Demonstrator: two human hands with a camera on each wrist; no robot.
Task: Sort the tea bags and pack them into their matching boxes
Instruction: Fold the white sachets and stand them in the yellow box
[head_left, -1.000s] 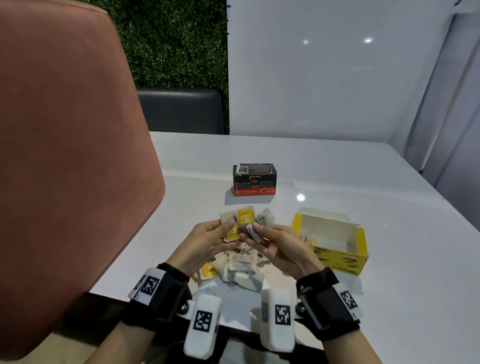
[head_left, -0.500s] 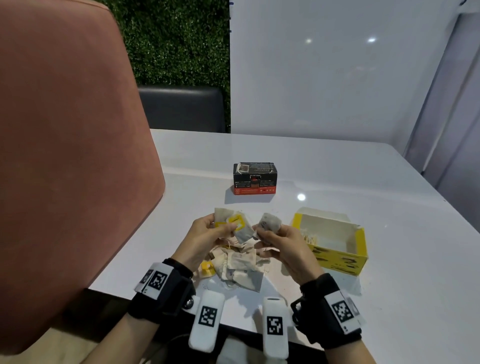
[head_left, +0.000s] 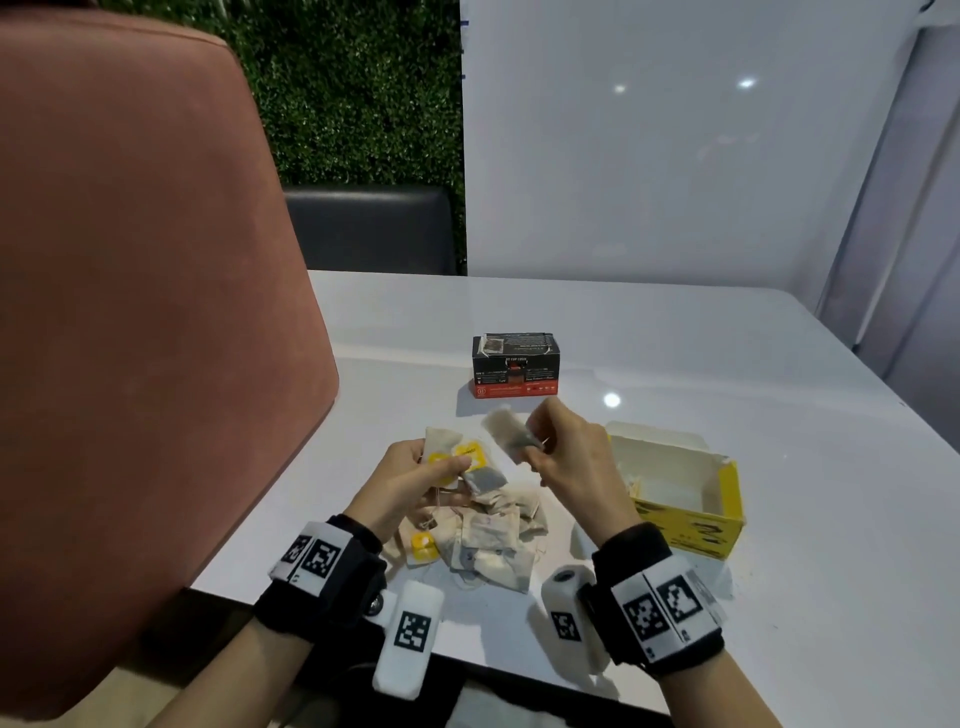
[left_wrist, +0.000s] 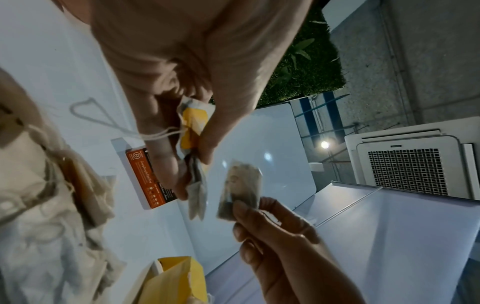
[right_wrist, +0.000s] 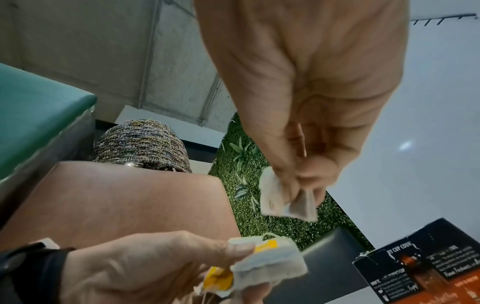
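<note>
My left hand (head_left: 410, 478) pinches a bunch of yellow-tagged tea bags (head_left: 454, 457) above the table, with strings trailing down; the same bunch (left_wrist: 193, 133) fills the left wrist view. My right hand (head_left: 563, 452) pinches one plain tea bag (head_left: 509, 434) without a tag, lifted up and to the right of the bunch; it shows as a plain tea bag (right_wrist: 283, 199) at my fingertips in the right wrist view. A pile of loose tea bags (head_left: 488, 535) lies on the table below both hands. The black-and-red box (head_left: 516, 366) stands behind. The open yellow box (head_left: 680, 486) lies to the right.
A white table (head_left: 779, 415) carries everything. A large pink chair back (head_left: 130, 312) fills the left side. A dark chair (head_left: 369, 228) stands behind the table, before a green hedge wall. White panels close off the back and right.
My hands have drawn apart. The right hand has pulled the plain tea bag away from the bunch, up and to the right, while the left hand keeps the yellow-tagged bags.
</note>
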